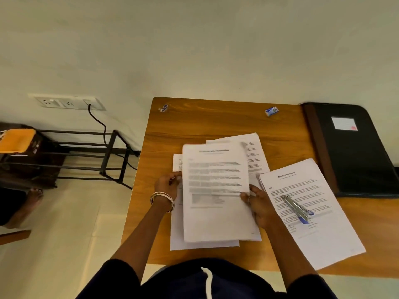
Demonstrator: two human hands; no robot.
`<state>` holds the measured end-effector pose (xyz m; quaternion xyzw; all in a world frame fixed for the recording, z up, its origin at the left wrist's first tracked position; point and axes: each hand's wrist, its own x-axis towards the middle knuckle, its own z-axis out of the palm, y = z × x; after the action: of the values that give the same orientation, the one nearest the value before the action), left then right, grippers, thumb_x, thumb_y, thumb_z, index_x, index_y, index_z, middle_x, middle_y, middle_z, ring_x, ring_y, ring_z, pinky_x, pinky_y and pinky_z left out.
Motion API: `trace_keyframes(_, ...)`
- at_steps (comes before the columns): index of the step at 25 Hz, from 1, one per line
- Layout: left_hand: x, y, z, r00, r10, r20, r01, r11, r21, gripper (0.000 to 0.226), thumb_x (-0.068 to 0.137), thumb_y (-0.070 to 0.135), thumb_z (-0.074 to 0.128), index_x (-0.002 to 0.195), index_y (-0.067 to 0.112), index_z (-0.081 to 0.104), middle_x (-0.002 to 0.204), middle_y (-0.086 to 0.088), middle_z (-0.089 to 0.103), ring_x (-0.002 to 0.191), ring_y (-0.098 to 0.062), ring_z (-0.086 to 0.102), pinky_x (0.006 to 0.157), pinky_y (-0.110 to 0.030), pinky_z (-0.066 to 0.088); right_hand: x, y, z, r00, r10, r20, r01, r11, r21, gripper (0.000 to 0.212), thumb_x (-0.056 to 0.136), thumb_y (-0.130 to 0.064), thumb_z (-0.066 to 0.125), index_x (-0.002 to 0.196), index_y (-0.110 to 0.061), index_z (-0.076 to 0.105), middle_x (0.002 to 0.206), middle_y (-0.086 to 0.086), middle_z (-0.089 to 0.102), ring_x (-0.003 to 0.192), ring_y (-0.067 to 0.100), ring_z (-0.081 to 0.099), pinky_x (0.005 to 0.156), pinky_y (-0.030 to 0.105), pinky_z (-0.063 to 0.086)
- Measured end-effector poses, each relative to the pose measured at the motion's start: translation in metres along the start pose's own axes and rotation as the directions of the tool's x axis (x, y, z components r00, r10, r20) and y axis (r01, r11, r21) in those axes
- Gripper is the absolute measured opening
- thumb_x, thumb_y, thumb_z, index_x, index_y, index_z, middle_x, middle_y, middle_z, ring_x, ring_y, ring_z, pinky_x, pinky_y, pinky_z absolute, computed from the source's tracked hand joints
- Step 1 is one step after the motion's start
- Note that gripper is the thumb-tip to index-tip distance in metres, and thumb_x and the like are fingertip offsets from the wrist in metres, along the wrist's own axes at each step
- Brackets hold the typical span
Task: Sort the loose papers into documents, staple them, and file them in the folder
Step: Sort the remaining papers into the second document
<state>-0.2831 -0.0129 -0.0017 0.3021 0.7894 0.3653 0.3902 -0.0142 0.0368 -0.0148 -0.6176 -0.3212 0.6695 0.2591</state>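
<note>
A printed sheet is lifted a little above a loose pile of papers in the middle of the wooden table. My left hand pinches its left edge, and my right hand grips its lower right corner. To the right lies a separate stack of papers with a silver and blue stapler resting on top. A black folder with a white label lies shut at the table's far right.
A small blue staple box and a crumpled wrapper sit near the table's far edge by the wall. Left of the table stand a black metal rack, a wall socket with a cable, and another person's bare foot.
</note>
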Motion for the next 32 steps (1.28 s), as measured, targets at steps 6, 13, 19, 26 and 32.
trace_keyframes(6, -0.017, 0.002, 0.006, 0.931, -0.285, 0.229, 0.357, 0.845, -0.398, 0.015, 0.079, 0.018, 0.071, 0.091, 0.010, 0.067, 0.098, -0.013, 0.070, 0.078, -0.026, 0.068, 0.063, -0.037, 0.055, 0.007, 0.007, 0.013, 0.983, -0.057, 0.176, 0.122, 0.915, -0.384, 0.049, 0.087, 0.008, 0.058, 0.130, -0.013, 0.052, 0.122, 0.004, 0.061, 0.114, 0.024, 0.058, 0.092, 0.031, 0.051)
trace_keyframes(13, -0.021, 0.019, 0.001, 0.983, -0.129, 0.128, 0.169, 0.913, -0.373, 0.026, 0.077, 0.012, 0.073, 0.101, 0.008, 0.066, 0.098, -0.011, 0.070, 0.084, -0.031, 0.069, 0.071, -0.048, 0.057, 0.014, -0.044, 0.001, 0.977, -0.193, 0.090, 0.209, 0.951, -0.226, 0.034, 0.089, 0.011, 0.051, 0.110, -0.012, 0.066, 0.119, 0.003, 0.064, 0.111, 0.019, 0.058, 0.083, 0.023, 0.052)
trace_keyframes(19, -0.024, 0.025, -0.013, 0.989, 0.010, 0.146, 0.049, 0.919, -0.391, 0.023, 0.080, 0.004, 0.068, 0.096, 0.020, 0.066, 0.083, 0.007, 0.074, 0.074, -0.017, 0.071, 0.058, -0.030, 0.057, 0.020, -0.087, 0.017, 0.908, -0.419, 0.012, 0.419, 0.906, -0.059, 0.026, 0.084, 0.007, 0.064, 0.097, -0.016, 0.068, 0.107, 0.006, 0.069, 0.099, 0.020, 0.066, 0.082, 0.033, 0.055)
trace_keyframes(26, -0.024, 0.020, -0.023, 0.997, -0.008, 0.079, 0.041, 0.904, -0.425, 0.022, 0.079, 0.004, 0.069, 0.095, 0.020, 0.066, 0.079, 0.010, 0.073, 0.070, -0.015, 0.071, 0.054, -0.027, 0.056, 0.012, -0.102, 0.034, 0.967, -0.250, -0.057, 0.257, 0.938, 0.234, 0.017, 0.084, 0.003, 0.065, 0.095, -0.009, 0.071, 0.105, 0.009, 0.070, 0.094, 0.026, 0.068, 0.067, 0.031, 0.058)
trace_keyframes(32, -0.025, 0.017, -0.021, 0.997, 0.006, 0.080, 0.029, 0.904, -0.426, 0.023, 0.079, 0.006, 0.069, 0.096, 0.020, 0.066, 0.085, 0.006, 0.074, 0.076, -0.019, 0.071, 0.060, -0.034, 0.058, 0.005, -0.108, 0.050, 0.992, -0.115, -0.061, 0.130, 0.904, 0.406, 0.023, 0.087, 0.002, 0.060, 0.101, -0.012, 0.070, 0.105, 0.006, 0.070, 0.093, 0.026, 0.067, 0.069, 0.034, 0.060)
